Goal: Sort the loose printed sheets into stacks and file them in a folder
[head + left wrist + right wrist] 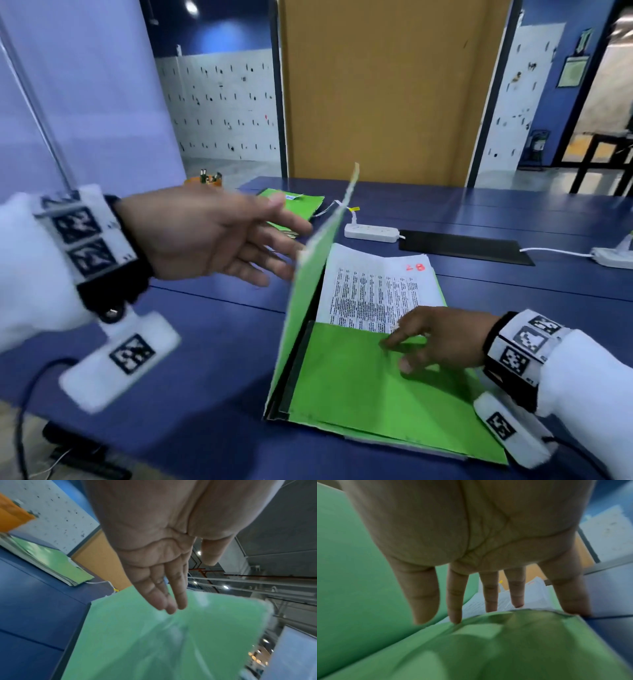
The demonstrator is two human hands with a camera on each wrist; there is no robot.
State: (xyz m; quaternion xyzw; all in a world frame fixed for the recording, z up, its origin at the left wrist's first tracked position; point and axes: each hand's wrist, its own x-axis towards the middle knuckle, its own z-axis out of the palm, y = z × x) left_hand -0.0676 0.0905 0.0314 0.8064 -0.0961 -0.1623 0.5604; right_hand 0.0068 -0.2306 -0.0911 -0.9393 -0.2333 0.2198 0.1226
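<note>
Two hands are at the green folder (383,387), and neither has a real hold on anything. Your right hand (442,339) lies with fingers (455,601) spread and nearly straight, their tips pressing on the top edge of the inner pocket (359,370), which looks buckled in the right wrist view. Your left hand (212,236) hangs flat and empty beside the front cover (308,291); whether its fingers (164,599) touch that cover, I cannot tell.

The printed sheets (373,291) sit tucked in the pocket, upper half showing, a red number at the top corner. The folder lies open on the blue bench (212,359), its cover standing roughly upright and blurred.

Your main risk, as I judge it, is that cover. Nothing grips it, so it could drop onto your right hand and trap your fingers, or fall back open. Pressing hard on the pocket edge may crease it or drag the sheets askew. If the sheets are not seated square, closing could fold their top corners.

A second green folder (298,205) lies farther back, near a white power strip (371,233); keep the cover's swing clear of that cable.
</note>
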